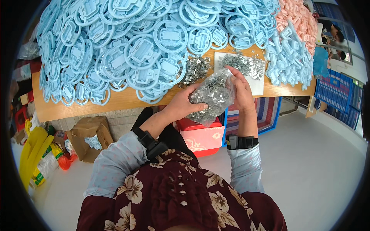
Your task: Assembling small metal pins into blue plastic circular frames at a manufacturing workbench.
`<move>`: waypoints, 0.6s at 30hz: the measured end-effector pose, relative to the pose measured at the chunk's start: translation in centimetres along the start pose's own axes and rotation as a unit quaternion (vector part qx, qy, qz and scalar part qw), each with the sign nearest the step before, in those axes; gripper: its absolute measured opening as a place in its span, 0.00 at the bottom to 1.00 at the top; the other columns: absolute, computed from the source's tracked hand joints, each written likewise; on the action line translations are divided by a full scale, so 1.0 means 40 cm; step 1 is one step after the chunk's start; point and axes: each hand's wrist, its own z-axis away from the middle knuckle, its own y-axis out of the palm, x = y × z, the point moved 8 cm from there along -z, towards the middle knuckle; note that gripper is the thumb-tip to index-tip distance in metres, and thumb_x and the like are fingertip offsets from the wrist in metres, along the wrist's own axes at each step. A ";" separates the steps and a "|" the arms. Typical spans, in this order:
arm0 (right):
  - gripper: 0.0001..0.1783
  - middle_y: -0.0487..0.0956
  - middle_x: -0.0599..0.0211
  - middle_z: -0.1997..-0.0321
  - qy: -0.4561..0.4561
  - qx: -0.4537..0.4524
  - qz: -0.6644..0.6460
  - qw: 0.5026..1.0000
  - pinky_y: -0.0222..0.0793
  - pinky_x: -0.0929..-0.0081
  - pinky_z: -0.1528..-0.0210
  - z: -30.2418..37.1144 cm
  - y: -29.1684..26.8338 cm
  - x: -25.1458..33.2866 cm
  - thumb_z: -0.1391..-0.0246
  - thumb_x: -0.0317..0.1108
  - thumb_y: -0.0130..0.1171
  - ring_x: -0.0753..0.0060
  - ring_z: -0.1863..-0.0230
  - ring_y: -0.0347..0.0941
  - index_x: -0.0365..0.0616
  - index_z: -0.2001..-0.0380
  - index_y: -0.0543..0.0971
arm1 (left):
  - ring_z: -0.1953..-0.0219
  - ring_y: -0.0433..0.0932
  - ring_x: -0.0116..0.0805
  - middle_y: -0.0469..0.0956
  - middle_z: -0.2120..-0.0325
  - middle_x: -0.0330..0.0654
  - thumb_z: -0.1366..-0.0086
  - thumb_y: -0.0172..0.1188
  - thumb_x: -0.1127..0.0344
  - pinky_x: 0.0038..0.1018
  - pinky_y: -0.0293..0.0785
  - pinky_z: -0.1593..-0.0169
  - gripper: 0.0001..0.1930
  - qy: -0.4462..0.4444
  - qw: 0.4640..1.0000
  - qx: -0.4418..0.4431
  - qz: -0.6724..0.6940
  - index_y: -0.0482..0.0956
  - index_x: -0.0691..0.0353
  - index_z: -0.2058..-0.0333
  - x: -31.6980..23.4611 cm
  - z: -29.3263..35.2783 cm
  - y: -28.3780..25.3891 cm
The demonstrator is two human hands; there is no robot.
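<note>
Between my two hands, just off the table's front edge, is a clear plastic bag (211,98) full of small shiny metal pieces. My left hand (184,104) grips its left side, thumb pressed on the plastic and the other fingers hidden behind. At the bag's upper right, my right hand (242,89) pinches the plastic with its fingers. Beyond the bag, a loose heap of metal pieces (198,68) lies on the wooden table (73,110). More metal pieces (246,64) are scattered on a white board (257,87) beside it.
A big pile of light blue plastic rings (142,50) covers the table's left and middle. Smaller blue parts (289,57) and pink parts (298,19) lie to the right. Below stand a red stool with a pink cover (202,138), a blue-rimmed crate (266,115) and a cardboard box (90,134).
</note>
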 end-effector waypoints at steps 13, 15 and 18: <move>0.16 0.79 0.73 0.54 -0.041 0.034 0.159 0.986 0.68 0.81 0.51 0.061 0.056 0.103 0.41 0.26 0.53 0.84 0.57 0.71 0.40 0.49 0.77 | 0.49 0.75 0.28 0.77 0.49 0.46 0.44 0.74 0.64 0.26 0.71 0.44 0.40 0.052 0.990 -0.051 -0.119 0.65 0.68 0.36 -0.068 0.023 -0.008; 0.16 0.79 0.73 0.54 -0.056 0.042 0.177 0.982 0.67 0.81 0.50 0.072 0.072 0.128 0.41 0.26 0.54 0.84 0.56 0.71 0.41 0.49 0.77 | 0.49 0.75 0.28 0.77 0.49 0.45 0.44 0.74 0.64 0.26 0.71 0.44 0.40 0.060 0.989 -0.046 -0.127 0.64 0.68 0.36 -0.078 0.025 -0.008; 0.16 0.79 0.73 0.54 -0.064 0.047 0.241 0.967 0.68 0.80 0.49 0.068 0.047 0.105 0.41 0.25 0.54 0.82 0.56 0.71 0.40 0.49 0.77 | 0.49 0.75 0.28 0.77 0.49 0.45 0.44 0.74 0.64 0.26 0.71 0.44 0.40 0.060 0.986 -0.049 -0.147 0.65 0.68 0.36 -0.093 0.029 -0.006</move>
